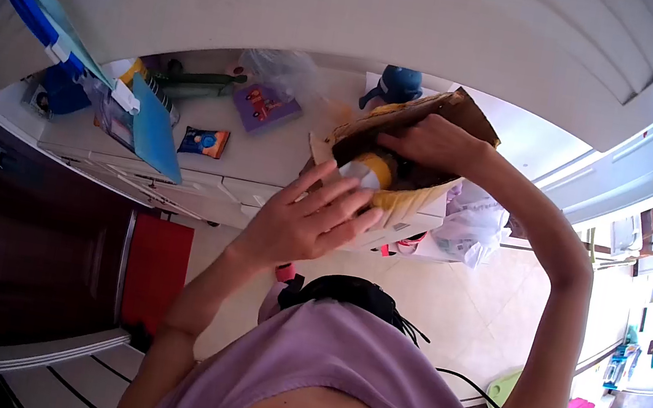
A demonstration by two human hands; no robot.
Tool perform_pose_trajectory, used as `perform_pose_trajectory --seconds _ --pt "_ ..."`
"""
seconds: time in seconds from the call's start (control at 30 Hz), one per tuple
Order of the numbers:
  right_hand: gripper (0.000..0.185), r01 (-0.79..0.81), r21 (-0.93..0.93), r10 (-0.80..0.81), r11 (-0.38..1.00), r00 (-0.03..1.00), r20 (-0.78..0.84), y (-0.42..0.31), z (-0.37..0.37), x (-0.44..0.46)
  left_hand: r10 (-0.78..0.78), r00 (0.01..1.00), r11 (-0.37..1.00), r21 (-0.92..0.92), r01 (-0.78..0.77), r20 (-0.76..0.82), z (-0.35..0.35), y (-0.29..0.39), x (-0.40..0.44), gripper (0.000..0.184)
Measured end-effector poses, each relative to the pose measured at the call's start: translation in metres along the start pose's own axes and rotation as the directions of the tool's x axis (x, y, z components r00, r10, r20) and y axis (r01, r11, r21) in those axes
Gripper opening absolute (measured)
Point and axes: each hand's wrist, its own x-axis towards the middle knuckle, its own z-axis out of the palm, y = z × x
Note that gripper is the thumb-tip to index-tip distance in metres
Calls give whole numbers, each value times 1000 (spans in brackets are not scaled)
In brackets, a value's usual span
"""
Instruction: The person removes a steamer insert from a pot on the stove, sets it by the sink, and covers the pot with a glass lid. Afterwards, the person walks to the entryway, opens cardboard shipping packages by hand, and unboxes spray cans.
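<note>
A cardboard box [469, 114] with torn, yellowish edges stands tilted on the white cabinet top. My right hand [436, 143] reaches down into it from the right. Its fingers are curled and partly hidden, and what they hold, if anything, cannot be made out. Inside the box, at its near left side, lies a white and yellow container [372, 170]. My left hand [309, 217] is open at the box's near left edge, fingers spread in front of that container; whether they touch it is unclear.
On the cabinet top [203, 118] lie a purple box [266, 107], a small blue and orange packet [204, 142] and clear plastic wrap [279, 70]. A dark blue item [398, 85] stands behind the cardboard box. White plastic bags [470, 227] sit at right. Overhead hangs a white cabinet [357, 12].
</note>
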Motion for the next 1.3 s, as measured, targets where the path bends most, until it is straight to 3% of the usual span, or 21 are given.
perform_pose_trajectory --seconds 0.1,0.13,0.17,0.2,0.23,0.37,0.47,0.5,0.53,0.57,0.6,0.67,0.73,0.8,0.83,0.93,1.0,1.13,1.17,1.23,1.3 --pt "34 -162 175 134 971 978 158 3 -10 -4 -10 975 981 -185 52 223 -10 -10 -5 34" --pt "44 -152 288 137 946 988 74 5 -18 -11 -79 901 968 -182 171 426 -14 -7 -10 32" --pt "55 -132 394 148 910 989 -10 9 -25 -19 -75 903 969 -181 166 424 -13 -5 -19 32" --pt "72 -208 524 229 826 973 25 15 -27 -23 -151 898 934 -237 266 414 -6 -5 -32 32" --pt "72 -212 521 236 826 972 22 14 -31 -27 -224 885 885 -295 360 408 0 -5 -43 31" --pt "74 -266 602 330 753 944 5 2 -58 -38 -300 864 853 -291 433 405 7 -6 -48 41" --pt "67 -17 483 253 875 867 -429 -15 -70 -37 -320 888 763 -466 448 329 -1 -4 -28 49" --pt "69 -49 489 252 871 899 -358 -24 -86 -38 -400 842 579 -613 538 361 -1 -4 -31 66" --pt "70 -2 440 218 898 871 -439 -31 -92 -38 -465 785 358 -724 589 409 1 -3 -35 85" --pt "72 42 386 179 922 836 -519 -37 -97 -36 -472 785 370 -718 590 402 8 -7 -42 85" --pt "74 99 359 149 928 785 -602 -43 -103 -33 -513 718 169 -765 622 470 19 -12 -51 88" --pt "79 190 427 163 884 732 -662 -49 -117 -28 -545 648 -27 -783 621 532 20 -14 -54 92" --pt "75 252 491 196 834 696 -691 -54 -130 -20 -600 651 49 -791 609 464 16 -10 -49 89" --pt "71 315 581 255 751 673 -695 -59 -142 -13 -671 715 199 -881 429 197 15 -4 -33 87" --pt "68 363 627 271 689 674 -688 -59 -143 -9 -681 716 250 -871 424 154 11 -3 -27 88" --pt "58 514 756 306 405 703 -642 -62 -139 8 -654 744 285 -866 410 137 -13 4 -22 89" --pt "58 561 742 269 366 700 -662 -63 -140 17 -622 773 293 -879 378 125 -31 16 -16 93" --pt "66 592 805 239 -34 787 -569 -82 -140 40 -612 777 337 -841 422 145 -58 33 -17 101" --pt "67 581 810 213 -75 803 -556 -84 -139 42 -630 764 342 -835 432 138 -62 37 -19 101" --pt "71 551 820 160 -156 833 -530 -86 -137 47 -662 714 192 -869 456 228 -67 44 -22 105" --pt "71 511 846 133 -150 859 -495 -84 -125 59 -684 704 209 -873 440 191 -70 49 -25 102"
